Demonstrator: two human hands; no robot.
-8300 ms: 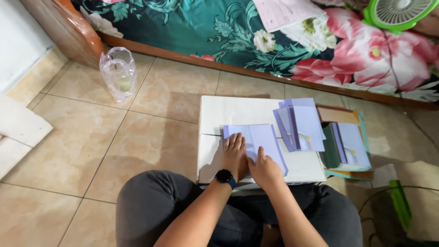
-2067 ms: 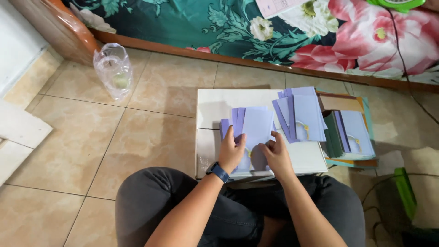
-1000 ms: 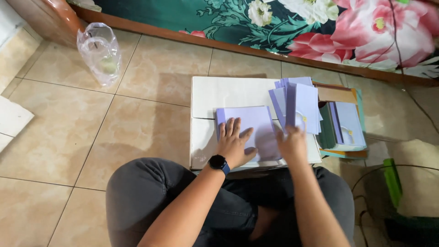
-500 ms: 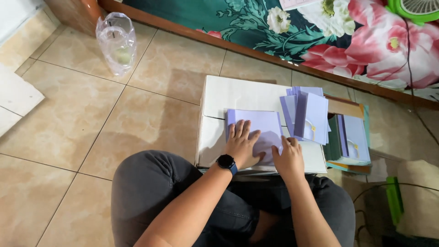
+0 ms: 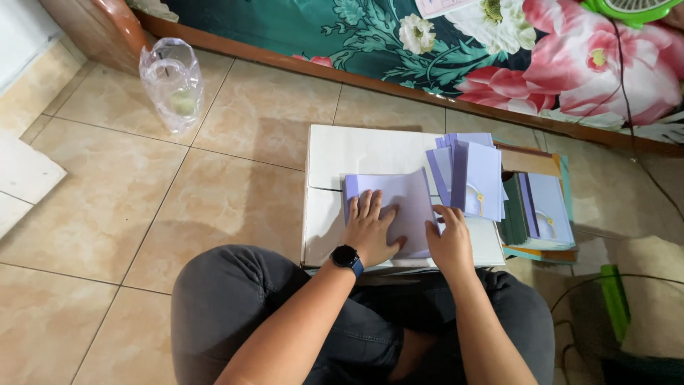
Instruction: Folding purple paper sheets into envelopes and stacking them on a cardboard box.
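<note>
Seemingly creasing it, the left hand (image 5: 372, 229) lies flat and spread on a lavender sheet (image 5: 399, 207) at frame centre while the right hand (image 5: 449, 239), fingers together, pins its edge.

We note matt lavender paper sheet (image 5: 399, 207); white matt board (image 5: 356, 153) beneath. Floor tiles (image 5: 235, 192) glossy, glazed beige. Clear crinkled plastic bag (image 5: 171, 82). Floral cloth (image 5: 442, 43), soft, matt.
</note>
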